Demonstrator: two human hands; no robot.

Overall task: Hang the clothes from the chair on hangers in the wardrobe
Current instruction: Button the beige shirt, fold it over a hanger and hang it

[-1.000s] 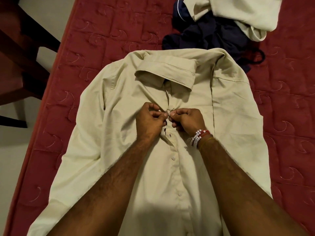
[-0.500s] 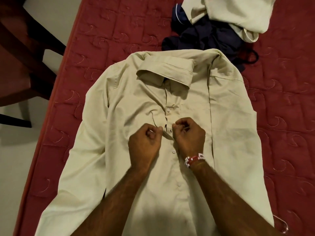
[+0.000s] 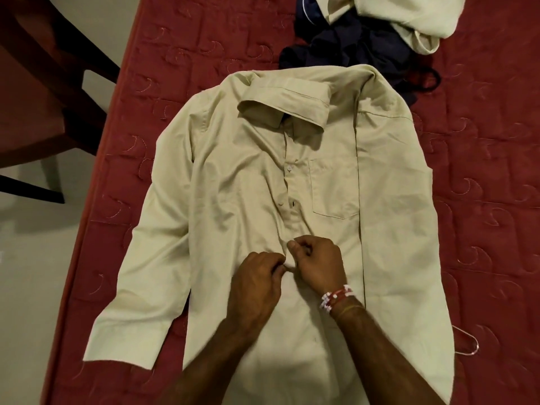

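A cream shirt (image 3: 248, 185) lies front-up on the red bed (image 3: 482, 200). The left hand (image 3: 257, 287) and right hand (image 3: 318, 264) both pinch its button placket, fingers curled, almost touching each other. A dark garment (image 3: 350, 45) and another cream garment (image 3: 409, 16) lie heaped beyond the collar.

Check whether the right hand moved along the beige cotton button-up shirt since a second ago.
Yes. The right hand moved down the beige shirt, away from its collar, now below the chest pocket.

Bare bedspread (image 3: 482, 214) lies open right of the grip on the shirt (image 3: 239, 185); heaped clothes (image 3: 359, 45) crowd the far side, a chair (image 3: 32, 124) stands left.
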